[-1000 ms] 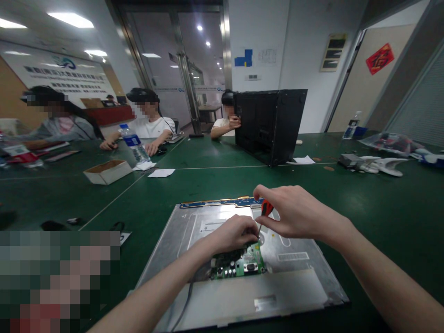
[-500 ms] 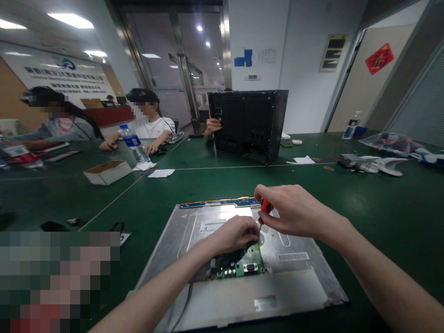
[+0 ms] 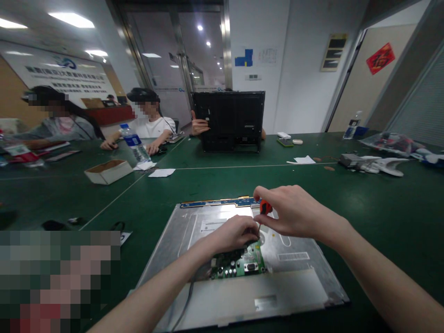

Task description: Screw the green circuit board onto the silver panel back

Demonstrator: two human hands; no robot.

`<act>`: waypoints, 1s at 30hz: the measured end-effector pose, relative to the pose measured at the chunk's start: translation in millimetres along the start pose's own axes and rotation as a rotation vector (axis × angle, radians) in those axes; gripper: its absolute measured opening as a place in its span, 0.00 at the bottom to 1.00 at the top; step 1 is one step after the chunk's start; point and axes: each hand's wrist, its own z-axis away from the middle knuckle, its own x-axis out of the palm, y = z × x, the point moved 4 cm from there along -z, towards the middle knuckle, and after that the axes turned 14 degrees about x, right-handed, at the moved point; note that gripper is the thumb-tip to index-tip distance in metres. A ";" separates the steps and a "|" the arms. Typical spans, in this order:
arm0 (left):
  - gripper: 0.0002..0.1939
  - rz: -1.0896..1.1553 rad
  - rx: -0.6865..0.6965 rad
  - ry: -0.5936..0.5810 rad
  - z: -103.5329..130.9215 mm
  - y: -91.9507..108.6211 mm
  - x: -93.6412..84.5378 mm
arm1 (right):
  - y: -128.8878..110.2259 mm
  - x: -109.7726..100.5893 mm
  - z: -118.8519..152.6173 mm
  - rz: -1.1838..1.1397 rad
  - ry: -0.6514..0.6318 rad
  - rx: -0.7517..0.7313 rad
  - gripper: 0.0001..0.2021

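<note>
A flat metal-backed display panel (image 3: 291, 286) lies on the green table before me, a blue circuit strip (image 3: 208, 203) along its far edge. My right hand (image 3: 293, 210) is closed round the orange-and-black handle of a screwdriver (image 3: 265, 206), its thin shaft pointing down to the far edge of a green circuit board (image 3: 255, 259). My left hand (image 3: 234, 235) rests over that board, fingers curled together by the screwdriver's tip. What those fingers hold, if anything, is hidden. The tip itself is also covered by them. A dark cable (image 3: 189, 296) runs toward me from the board's left side.
Across the table a person's hand (image 3: 201, 126) holds up a black monitor housing (image 3: 231, 120). To the left are an open cardboard box (image 3: 109, 172), a water bottle (image 3: 133, 143) and seated people. A grey-and-white part (image 3: 369, 164) lies at right.
The black monitor housing across the table has turned and shifted left in the other person's hands. My hands stay nearly in place; the screwdriver handle has shifted slightly in my right fingers.
</note>
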 end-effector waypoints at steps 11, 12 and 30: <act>0.07 0.009 -0.014 0.023 1.4 5.7 -3.8 | 3.6 -6.6 0.4 -0.011 0.020 0.005 0.07; 0.07 0.009 -0.012 0.024 1.5 6.4 -4.2 | 4.6 -7.8 0.7 -0.010 0.025 0.011 0.07; 0.06 -0.370 -0.428 -0.219 42.8 -8.0 -93.2 | 18.0 -14.9 0.7 -0.015 0.006 0.094 0.09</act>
